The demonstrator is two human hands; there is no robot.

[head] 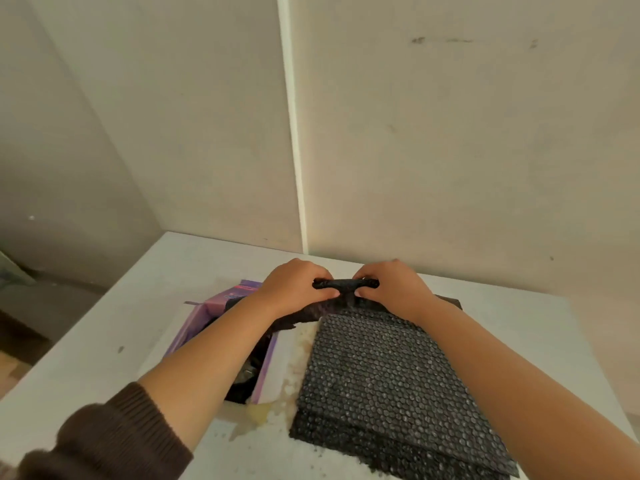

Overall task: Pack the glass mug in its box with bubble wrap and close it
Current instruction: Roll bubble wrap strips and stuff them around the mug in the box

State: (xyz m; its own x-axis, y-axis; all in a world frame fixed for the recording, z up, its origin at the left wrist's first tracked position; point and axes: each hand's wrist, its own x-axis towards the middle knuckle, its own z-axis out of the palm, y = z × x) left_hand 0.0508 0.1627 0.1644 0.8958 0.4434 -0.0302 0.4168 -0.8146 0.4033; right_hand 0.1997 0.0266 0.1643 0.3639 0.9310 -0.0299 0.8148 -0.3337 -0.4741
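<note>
A sheet of black bubble wrap (388,382) lies flat on the white table (138,306), its far edge rolled into a thin tube. My left hand (294,289) and my right hand (394,289) sit side by side and both grip that rolled far edge, thumbs pressed under it. To the left stands a purple box (214,306), open at the top, with dark contents partly hidden under my left forearm. No glass mug shows plainly; what lies under the roll is hidden by my hands.
The table stands in a corner against pale walls (450,150). A yellowish stain (263,410) marks the tabletop between box and wrap. The table's left edge drops to a dark floor (52,306).
</note>
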